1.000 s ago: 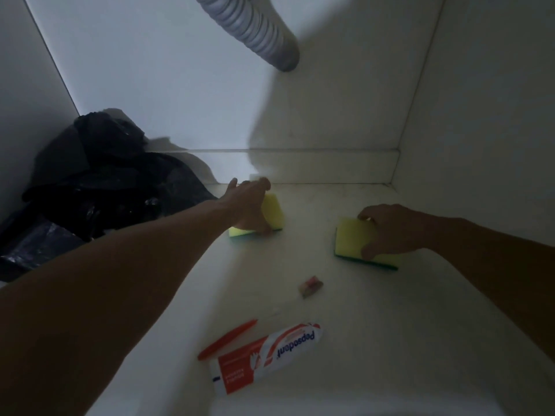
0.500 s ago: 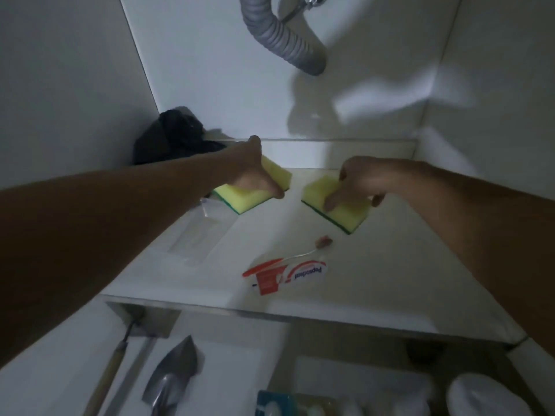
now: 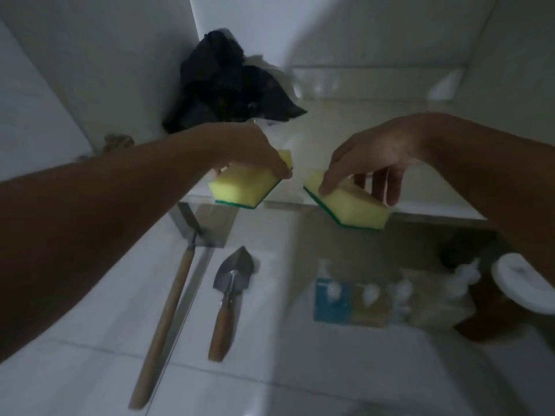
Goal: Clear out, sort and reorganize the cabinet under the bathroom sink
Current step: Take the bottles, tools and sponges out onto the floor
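Observation:
My left hand (image 3: pixel 255 153) grips a yellow sponge with a green scouring base (image 3: pixel 243 189), held in the air at the cabinet's front edge. My right hand (image 3: pixel 372 157) pinches a second yellow and green sponge (image 3: pixel 351 208) between thumb and fingers, tilted down to the right, just outside the cabinet shelf (image 3: pixel 420 211). The two sponges hang side by side, a small gap apart. The view is dim.
A crumpled black plastic bag (image 3: pixel 228 85) fills the cabinet's back left corner. On the tiled floor below lie a long wooden-handled tool (image 3: pixel 168 310) and a small metal trowel (image 3: pixel 231 283). Several pump bottles (image 3: pixel 369 298) and a white-lidded container (image 3: pixel 522 283) stand at right.
Both hands lifted the sponges off the shelf and drew them back out past the cabinet's front edge. The view dropped toward the floor; the toothpaste and toothbrush are out of sight.

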Tool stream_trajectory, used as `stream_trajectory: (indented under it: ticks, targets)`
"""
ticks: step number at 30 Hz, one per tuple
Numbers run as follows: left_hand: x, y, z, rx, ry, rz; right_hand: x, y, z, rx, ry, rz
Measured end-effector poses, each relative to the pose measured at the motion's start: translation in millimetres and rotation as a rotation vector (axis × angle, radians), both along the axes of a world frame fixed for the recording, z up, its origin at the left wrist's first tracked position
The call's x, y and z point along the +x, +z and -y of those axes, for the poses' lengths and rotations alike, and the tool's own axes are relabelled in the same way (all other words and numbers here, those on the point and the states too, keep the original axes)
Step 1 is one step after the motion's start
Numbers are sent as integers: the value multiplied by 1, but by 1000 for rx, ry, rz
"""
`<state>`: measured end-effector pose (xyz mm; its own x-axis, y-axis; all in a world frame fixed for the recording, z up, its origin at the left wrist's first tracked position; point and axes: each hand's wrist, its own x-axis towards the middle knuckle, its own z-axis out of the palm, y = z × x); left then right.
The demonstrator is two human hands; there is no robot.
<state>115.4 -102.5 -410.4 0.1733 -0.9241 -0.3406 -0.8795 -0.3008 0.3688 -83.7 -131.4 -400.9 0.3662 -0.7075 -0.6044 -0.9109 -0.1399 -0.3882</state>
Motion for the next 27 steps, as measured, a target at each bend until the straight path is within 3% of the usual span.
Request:
stream_trajectory:
  ticks: [4, 9, 13, 19, 23, 27]
  targets:
    - [13, -38, -36, 4, 63, -144, 27, -36, -33, 74, 11, -4]
    - [26, -101, -61, 206, 254, -367, 51, -93, -57, 125, -53, -14]
    - [33, -150, -73, 250, 337, -426, 61, -132, -71, 113, -120, 77]
    - [36, -207, -84, 127, 313, -418, 75, -172, -78, 8, -101, 44]
    - [28, -230, -85, -16, 270, -273, 77, -189, -81, -77, -56, -33]
    - [24, -245, -82, 44, 212, -137, 80, -204, -83, -232, 19, -113]
